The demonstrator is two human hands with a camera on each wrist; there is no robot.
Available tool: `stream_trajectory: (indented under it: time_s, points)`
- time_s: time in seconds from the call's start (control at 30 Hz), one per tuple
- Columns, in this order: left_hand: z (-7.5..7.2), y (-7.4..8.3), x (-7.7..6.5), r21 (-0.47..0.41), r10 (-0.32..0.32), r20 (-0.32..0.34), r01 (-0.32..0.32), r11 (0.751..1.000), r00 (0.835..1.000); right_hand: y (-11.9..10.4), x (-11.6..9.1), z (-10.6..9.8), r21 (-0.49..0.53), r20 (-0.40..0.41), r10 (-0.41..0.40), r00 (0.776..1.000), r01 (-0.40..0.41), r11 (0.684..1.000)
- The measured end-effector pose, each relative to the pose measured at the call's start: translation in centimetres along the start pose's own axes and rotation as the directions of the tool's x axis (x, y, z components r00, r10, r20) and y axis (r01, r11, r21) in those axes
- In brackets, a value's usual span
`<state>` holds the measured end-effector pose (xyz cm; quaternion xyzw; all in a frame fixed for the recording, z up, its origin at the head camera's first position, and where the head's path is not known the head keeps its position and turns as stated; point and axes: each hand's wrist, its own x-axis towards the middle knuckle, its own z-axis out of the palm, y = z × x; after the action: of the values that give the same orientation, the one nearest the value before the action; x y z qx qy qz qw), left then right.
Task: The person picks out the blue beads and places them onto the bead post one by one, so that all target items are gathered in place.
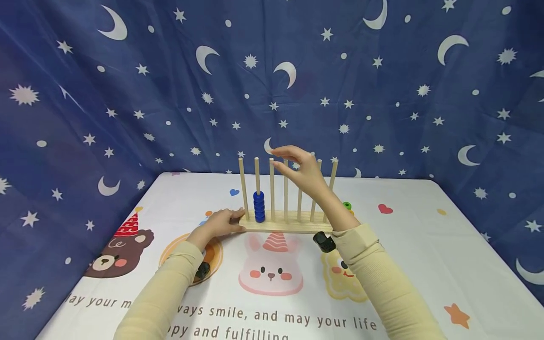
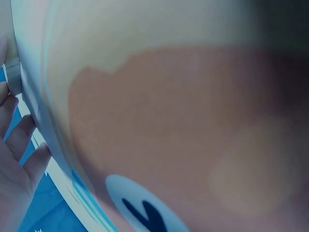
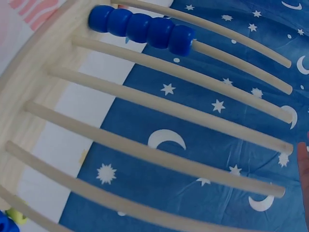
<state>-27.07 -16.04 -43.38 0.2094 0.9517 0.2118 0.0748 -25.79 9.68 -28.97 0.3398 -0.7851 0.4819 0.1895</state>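
A wooden bead rack with several upright pegs stands on the table. Several blue beads are stacked on its second peg from the left; the right wrist view shows the same blue beads low on their peg. My left hand grips the rack's left end, thumb at the front and fingers behind. At the top of the third peg, my right hand holds its thumb and fingers curved and apart, with nothing visible between them. Only a sliver of that hand shows in the right wrist view.
Behind my right forearm, a green bead and something yellow show beyond the rack's right end. A blue bead lies there too. The white tablecloth carries printed animals and text; a dark blue star-patterned curtain hangs behind.
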Motion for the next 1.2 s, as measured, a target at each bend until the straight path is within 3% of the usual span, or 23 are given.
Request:
stream_trajectory:
  time_s: [0.23,0.53,0.8,1.2]
  points:
    - [-0.1,-0.2,-0.1,0.019,0.009,0.000,-0.009,1.000,1.000,0.4,-1.6,-0.8,-0.004,-0.031,0.000,1.000,-0.001,1.000]
    - [0.0,-0.1,-0.1,0.019,0.005,0.012,-0.005,1.000,1.000,1.3,-3.3,-2.4,-0.037,0.030,0.051,0.998,-0.050,0.998]
    - [-0.2,-0.2,-0.1,0.034,0.010,0.015,-0.010,0.999,1.000,1.8,-4.6,-3.6,-0.086,0.054,0.041,0.998,-0.036,0.996]
    - [0.0,0.0,0.0,0.035,0.019,0.029,-0.020,0.999,0.999,3.6,-7.3,-5.9,-0.163,0.077,0.145,0.986,-0.131,0.978]
